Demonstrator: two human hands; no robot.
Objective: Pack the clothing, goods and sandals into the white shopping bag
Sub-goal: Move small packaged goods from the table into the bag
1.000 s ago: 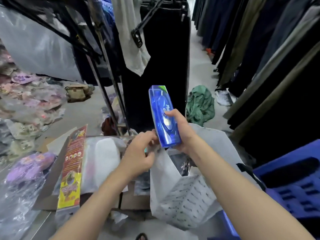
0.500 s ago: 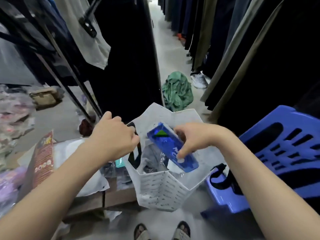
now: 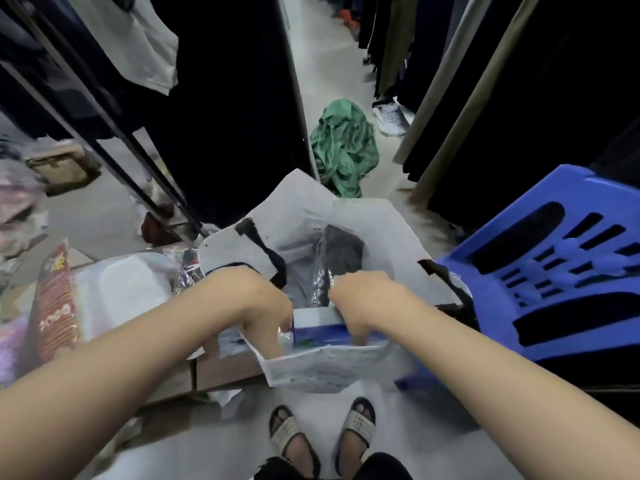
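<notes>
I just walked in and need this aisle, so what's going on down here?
A person is packing a white shopping bag. Both hands reach down into its mouth. The right hand lies on a blue bottle just inside the near wall, and the left hand is beside it. Whether either has a grip is unclear. Wrapped dark clothing already sits deeper inside.

The white shopping bag point(image 3: 325, 370) carries a fine dark print and has black handles point(image 3: 258, 244). Inside the bag, the bottle point(image 3: 318, 332) is blue and white and the garment point(image 3: 341, 254) dark grey. Right of the bag the stool point(image 3: 554, 271) is bright blue. Beyond the bag the cloth point(image 3: 346, 147) is green, left of it the pack point(image 3: 55, 299) is red and yellow, and below it the sandals point(image 3: 356, 424) are checked beige.
</notes>
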